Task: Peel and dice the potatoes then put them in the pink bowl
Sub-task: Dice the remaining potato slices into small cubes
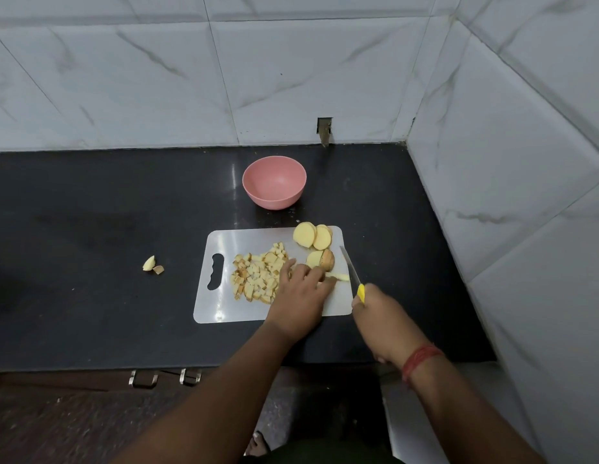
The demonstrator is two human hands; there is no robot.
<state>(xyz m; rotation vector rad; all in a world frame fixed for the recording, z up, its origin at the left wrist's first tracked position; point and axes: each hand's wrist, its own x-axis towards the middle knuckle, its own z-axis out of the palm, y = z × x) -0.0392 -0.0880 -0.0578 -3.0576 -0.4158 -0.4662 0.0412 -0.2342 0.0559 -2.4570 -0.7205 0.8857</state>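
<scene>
On the white cutting board (214, 306) lies a heap of diced potato (258, 276) with some skin on it. Two thick potato slices (312, 236) lean at the board's far right corner, and a cut piece with brown skin (321, 258) lies just below them. My left hand (300, 289) holds down a thin pale potato strip (338, 276) with curled fingertips. My right hand (380, 313) grips the yellow handle of a knife (351, 268), its blade standing just right of the strip. The pink bowl (274, 186) sits empty behind the board.
Two small potato scraps (152, 264) lie on the black counter (90, 246) left of the board. A tiled wall runs along the back, and another closes the right side. Metal drawer handles (164, 377) show below the counter's front edge.
</scene>
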